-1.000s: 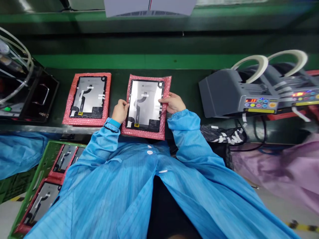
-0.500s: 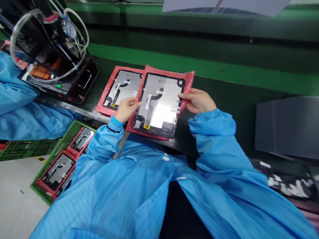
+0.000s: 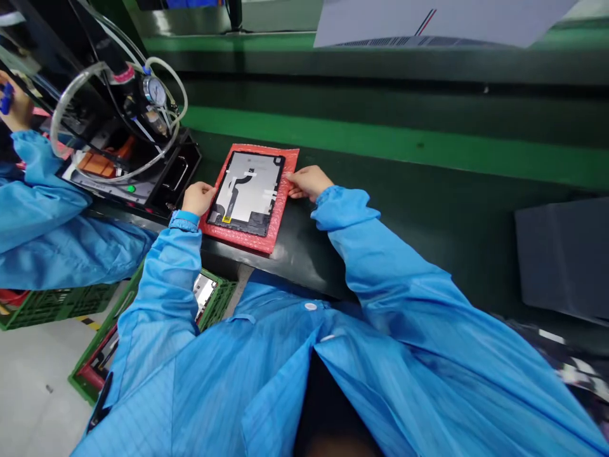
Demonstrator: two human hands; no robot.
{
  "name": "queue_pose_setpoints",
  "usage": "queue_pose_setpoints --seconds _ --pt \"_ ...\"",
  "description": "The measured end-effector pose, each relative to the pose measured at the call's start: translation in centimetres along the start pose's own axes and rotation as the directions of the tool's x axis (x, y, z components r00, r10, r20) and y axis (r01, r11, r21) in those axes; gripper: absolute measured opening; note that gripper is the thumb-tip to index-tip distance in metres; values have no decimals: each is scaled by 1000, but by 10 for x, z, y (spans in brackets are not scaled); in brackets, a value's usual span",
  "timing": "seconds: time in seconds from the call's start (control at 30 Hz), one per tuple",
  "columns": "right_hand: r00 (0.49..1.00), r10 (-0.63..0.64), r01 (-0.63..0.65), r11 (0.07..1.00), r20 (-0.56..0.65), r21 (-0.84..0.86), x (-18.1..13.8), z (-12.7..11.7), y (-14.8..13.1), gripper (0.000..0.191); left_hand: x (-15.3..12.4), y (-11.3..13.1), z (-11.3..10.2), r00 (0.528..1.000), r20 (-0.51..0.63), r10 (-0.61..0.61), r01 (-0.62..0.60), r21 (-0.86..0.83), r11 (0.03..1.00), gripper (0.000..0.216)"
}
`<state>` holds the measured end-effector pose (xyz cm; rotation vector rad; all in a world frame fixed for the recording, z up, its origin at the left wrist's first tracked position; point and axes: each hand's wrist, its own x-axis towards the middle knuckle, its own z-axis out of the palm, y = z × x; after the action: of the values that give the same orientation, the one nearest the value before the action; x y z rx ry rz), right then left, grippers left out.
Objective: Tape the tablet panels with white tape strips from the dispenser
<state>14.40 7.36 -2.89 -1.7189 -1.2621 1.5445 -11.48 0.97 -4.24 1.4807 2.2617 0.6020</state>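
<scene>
Head view: a tablet display panel [image 3: 259,189] is laid on a red bubble-wrap sheet [image 3: 238,237], on the dark workbench [image 3: 409,222], toward ten o'clock from centre. The sheet's nine-o'clock edge is pinched by the left hand [image 3: 196,199], its two-o'clock edge by the right hand [image 3: 311,182].

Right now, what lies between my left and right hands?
In the head view, a dark-framed panel on red bubble wrap lies between your left hand and right hand.
</scene>
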Motion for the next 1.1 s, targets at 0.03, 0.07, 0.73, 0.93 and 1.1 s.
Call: queue_pose_setpoints --seconds 0.03,0.07,0.73,0.93,1.1 --pt "1000 -1 1 1000 -1 -6 0 1 1 32 1 -3 2 1000 7 -6 6 -4 1000 16" --pt "1000 -10 10 1000 -15 -8 -1 2 2 32 2 -5 4 1000 9 -11 12 -8 1000 16" --pt "994 -106 107 994 38 -33 -51 -28 43 30 -38 33 -7 933 -291 213 -203 65 977 11" --pt "979 -195 196 981 58 2 -96 -79 73 21 -121 132 50 600 -302 741 -793 -102 600 16" --pt "930 -202 279 932 -308 231 -157 -152 127 13 -154 190 119 493 107 864 -832 -232 503 13"
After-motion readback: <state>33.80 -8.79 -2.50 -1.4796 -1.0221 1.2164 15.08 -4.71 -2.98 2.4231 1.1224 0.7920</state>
